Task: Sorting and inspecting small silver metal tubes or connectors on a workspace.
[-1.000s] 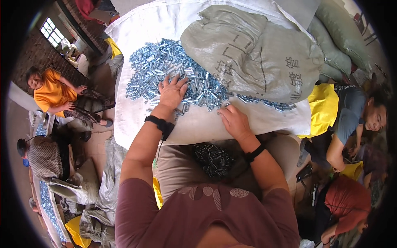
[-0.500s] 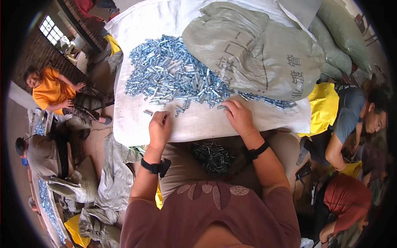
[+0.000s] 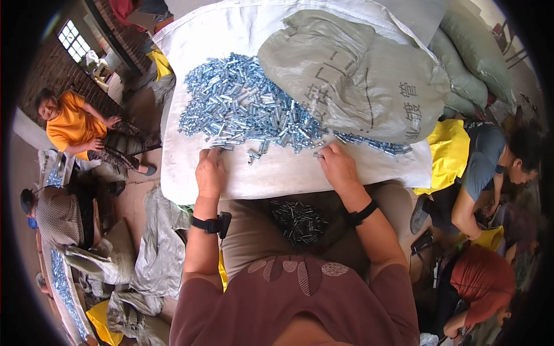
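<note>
I see left hand (image 3: pixel 210 172) off pile (image 3: pixel 248 104) since second ago, now at its near edge: fingers curled narrow, grip can't tell. Right hand (image 3: pixel 340 166) narrow too, metal piece (image 3: pixel 318 155) at fingertips. Pile just beyond both; loose pieces (image 3: pixel 254 154) between. Handling looks shifted to strays.

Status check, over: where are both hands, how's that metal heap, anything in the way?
Left hand at near edge of metal heap, right hand farther right; both grips unclear. Heap loose on white sheet. Grayish sack overlaps its right side.
</note>
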`<action>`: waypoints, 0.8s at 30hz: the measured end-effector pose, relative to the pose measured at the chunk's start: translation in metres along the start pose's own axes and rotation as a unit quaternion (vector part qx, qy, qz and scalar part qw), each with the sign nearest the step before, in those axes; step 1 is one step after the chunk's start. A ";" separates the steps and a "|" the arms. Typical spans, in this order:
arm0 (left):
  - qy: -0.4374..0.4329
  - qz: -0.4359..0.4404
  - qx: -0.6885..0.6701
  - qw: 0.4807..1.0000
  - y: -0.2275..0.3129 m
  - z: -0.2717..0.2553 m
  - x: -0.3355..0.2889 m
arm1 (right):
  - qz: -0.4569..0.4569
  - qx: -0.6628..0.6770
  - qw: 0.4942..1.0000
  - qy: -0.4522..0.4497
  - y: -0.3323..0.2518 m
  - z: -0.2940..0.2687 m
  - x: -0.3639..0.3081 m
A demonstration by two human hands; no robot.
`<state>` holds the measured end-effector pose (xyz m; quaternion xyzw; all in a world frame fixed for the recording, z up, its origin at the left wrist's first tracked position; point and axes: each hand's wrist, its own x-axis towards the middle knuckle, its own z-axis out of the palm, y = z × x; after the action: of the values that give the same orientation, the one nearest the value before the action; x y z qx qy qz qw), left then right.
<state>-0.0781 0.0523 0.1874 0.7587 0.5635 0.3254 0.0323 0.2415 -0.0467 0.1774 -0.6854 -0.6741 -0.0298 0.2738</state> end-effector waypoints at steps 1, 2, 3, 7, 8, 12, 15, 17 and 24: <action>-0.006 0.003 -0.011 1.000 -0.002 0.004 0.004 | 0.012 0.017 1.000 0.012 -0.001 -0.001 -0.001; -0.014 0.007 -0.023 1.000 0.003 0.005 0.008 | 0.026 0.032 0.999 0.024 -0.001 -0.003 -0.002; -0.016 0.011 -0.026 0.999 0.010 0.006 0.008 | 0.030 0.030 0.999 0.026 0.001 -0.004 -0.004; -0.021 0.016 -0.136 0.990 0.045 0.015 0.002 | 0.118 0.136 0.983 0.038 0.013 -0.009 -0.010; -0.016 0.041 -0.124 0.991 0.049 0.018 -0.005 | 0.130 0.181 0.974 0.044 0.017 -0.006 -0.011; -0.023 0.059 -0.088 0.994 0.048 0.033 -0.026 | 0.091 0.281 0.951 0.094 0.028 0.020 -0.011; 0.001 0.043 -0.090 0.995 0.035 0.027 -0.026 | 0.103 0.340 0.933 0.049 0.017 0.009 -0.005; 0.016 0.021 -0.139 0.990 0.041 0.031 -0.025 | 0.225 0.486 0.845 -0.012 0.015 -0.002 -0.005; 0.018 -0.087 -0.336 0.938 0.026 0.032 -0.029 | 0.247 0.595 0.762 -0.064 0.005 -0.005 0.000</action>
<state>-0.0441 0.0282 0.1594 0.6459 0.4856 0.5050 0.3033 0.2474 -0.0487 0.1800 -0.5275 -0.3799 0.4896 0.5811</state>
